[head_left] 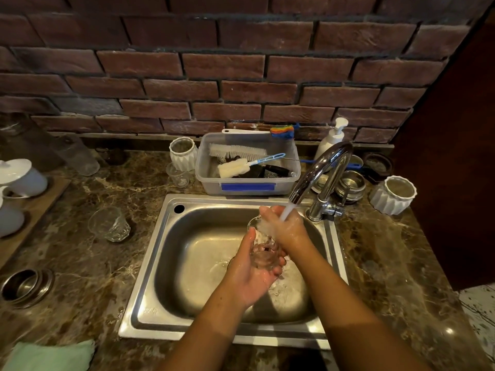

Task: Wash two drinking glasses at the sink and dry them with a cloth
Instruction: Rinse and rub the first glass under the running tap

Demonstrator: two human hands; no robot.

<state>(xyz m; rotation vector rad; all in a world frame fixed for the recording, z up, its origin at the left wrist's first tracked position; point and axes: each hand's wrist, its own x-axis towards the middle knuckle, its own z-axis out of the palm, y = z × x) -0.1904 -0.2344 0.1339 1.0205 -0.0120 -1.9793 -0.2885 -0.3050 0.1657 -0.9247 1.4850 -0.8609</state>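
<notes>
Steel all round down here: the sink (150,266) sits sunk in the brown marbled bench (88,266), and both hands are over the basin. Water is running from the chrome tap (322,167), a white stream (286,213) landing on the back of the right hand (285,227).

The left hand (251,282) is underneath, palm up, and its grip is clamped on the glass (263,254): fingers curled round the base, the glass tilted with its mouth up toward the tap. The right hand lies over the upper part of that glass, wet and shiny. Its fingers reach across the rim, but whether that grip is closed on the glass or just laid on it, I cannot tell, because the spray hides it. So this glass is in hand, above the right half of the basin, right under the flow.

Over on the left, the second glass (109,223) stands upright on the bench beside the sink, well apart from the hands. A pale green cloth (51,356) lies at the near left corner of the bench, nobody touching it.

Behind the sink a clear plastic tub (211,183) holds brushes. A white pump bottle (333,137) stands behind the tap against the brick wall (227,68), and a white ribbed pot (393,196) sits to the right of the tap.
</notes>
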